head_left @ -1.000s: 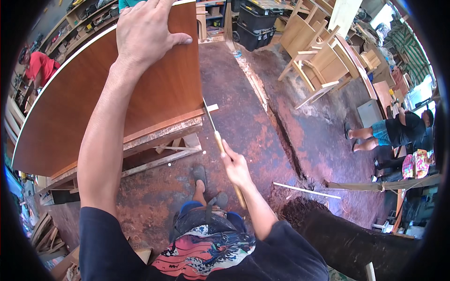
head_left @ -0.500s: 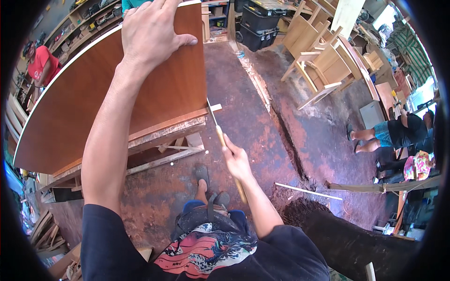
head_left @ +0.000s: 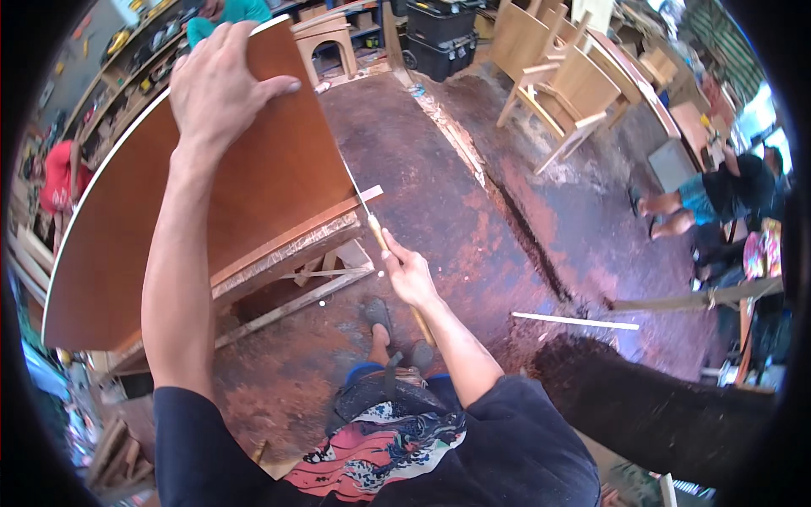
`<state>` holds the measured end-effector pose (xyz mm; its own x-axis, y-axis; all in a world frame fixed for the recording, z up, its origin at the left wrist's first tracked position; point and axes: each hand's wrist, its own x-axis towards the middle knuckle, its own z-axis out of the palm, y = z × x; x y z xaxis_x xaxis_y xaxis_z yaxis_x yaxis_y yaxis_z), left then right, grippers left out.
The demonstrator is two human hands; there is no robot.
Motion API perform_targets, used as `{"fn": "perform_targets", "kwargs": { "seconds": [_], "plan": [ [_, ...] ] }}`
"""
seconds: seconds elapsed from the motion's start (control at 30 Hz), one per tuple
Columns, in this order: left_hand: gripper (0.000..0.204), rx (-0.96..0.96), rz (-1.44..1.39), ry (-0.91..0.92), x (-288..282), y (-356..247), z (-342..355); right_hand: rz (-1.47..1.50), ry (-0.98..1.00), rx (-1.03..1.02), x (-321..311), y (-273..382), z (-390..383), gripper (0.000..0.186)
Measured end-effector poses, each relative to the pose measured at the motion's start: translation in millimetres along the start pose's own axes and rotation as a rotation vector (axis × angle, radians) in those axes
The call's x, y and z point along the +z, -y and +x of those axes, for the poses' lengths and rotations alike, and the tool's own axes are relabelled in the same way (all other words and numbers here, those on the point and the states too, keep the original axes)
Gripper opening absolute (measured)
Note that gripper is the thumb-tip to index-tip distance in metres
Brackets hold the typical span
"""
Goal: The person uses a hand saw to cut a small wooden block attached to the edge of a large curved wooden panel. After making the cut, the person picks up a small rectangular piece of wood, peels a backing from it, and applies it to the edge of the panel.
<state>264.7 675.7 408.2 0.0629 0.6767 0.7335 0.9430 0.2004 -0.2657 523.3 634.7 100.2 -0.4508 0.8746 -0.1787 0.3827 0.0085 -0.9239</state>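
Head view: the left hand (head_left: 218, 97) lies over the top edge of the brown panel (head_left: 274, 135), which stands on a wooden support (head_left: 291, 252); whether that hand grips cannot be told. The right hand (head_left: 409, 276) is closed around the handle of a thin-bladed tool (head_left: 378, 231), its blade across a wooden strip (head_left: 373, 193) jutting past the panel's lower right corner.

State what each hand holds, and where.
Right hand: the thin-bladed tool, by its handle. Left hand: the brown panel, at its upper edge.
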Motion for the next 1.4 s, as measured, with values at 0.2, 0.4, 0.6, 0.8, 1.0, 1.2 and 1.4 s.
{"fn": "perform_targets", "kwargs": {
  "seconds": [0.2,0.4,0.6,0.8,1.0,1.2,1.4],
  "plan": [
    [0.078,0.006,0.021,0.031,-6,1,5,0.069,0.020,0.026,-24,10,-44,0.049],
    [0.081,-0.063,0.068,0.119,-3,-1,7,0.141,-0.017,-0.082,-6,-22,-41,0.048],
    [0.093,-0.037,0.150,0.179,-5,-2,12,0.214,0.056,-0.028,-22,-13,-54,0.049],
    [0.095,-0.065,0.139,0.197,0,2,12,0.191,0.092,0.059,-37,-8,-78,0.047],
    [0.094,-0.075,0.122,0.212,-12,-5,13,0.189,0.099,0.059,-38,9,-61,0.046],
    [0.093,-0.051,0.142,0.158,-8,2,6,0.147,-0.018,-0.039,-17,-23,-76,0.045],
    [0.089,-0.070,0.090,0.152,-9,-12,4,0.115,-0.011,0.048,-19,1,-45,0.045]
  ]
}}
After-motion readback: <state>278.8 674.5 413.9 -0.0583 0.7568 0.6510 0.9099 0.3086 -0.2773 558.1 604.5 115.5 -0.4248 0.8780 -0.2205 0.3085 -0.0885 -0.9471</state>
